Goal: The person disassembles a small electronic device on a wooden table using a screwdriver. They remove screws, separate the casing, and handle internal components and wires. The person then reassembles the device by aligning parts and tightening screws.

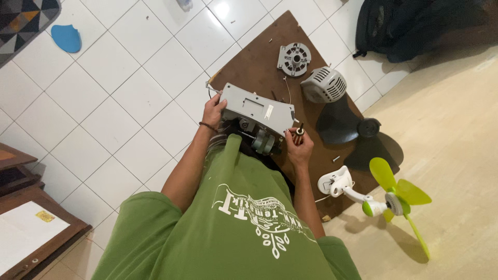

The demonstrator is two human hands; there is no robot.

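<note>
Tiles of white floor (129,98) fill the left side, with a patterned rug (23,18) in the upper corner, a blue flat object (66,38) near it, and a dark wooden cabinet (31,228) at the lower edge. Toward the middle, the left hand (213,110) wraps its fingers around the left end of a grey fan housing (257,108), thumb on the near edge, a dark band on the wrist. The housing lies tilted above the person's lap, spanning the gap between both hands, with a motor part (264,141) showing under it. At its right end the right hand (299,148) is curled shut around a screwdriver (299,132), whose handle stands upright just beside the housing's corner. All this sits over a brown board (259,62) laid on the floor. Further right on the board lie a round grey motor cover (294,58), a grey vented cap (324,84) and a dark fan blade (342,124). Rightmost, a small white and green fan (384,199) lies on the tan floor, with a black bag (410,26) above.
</note>
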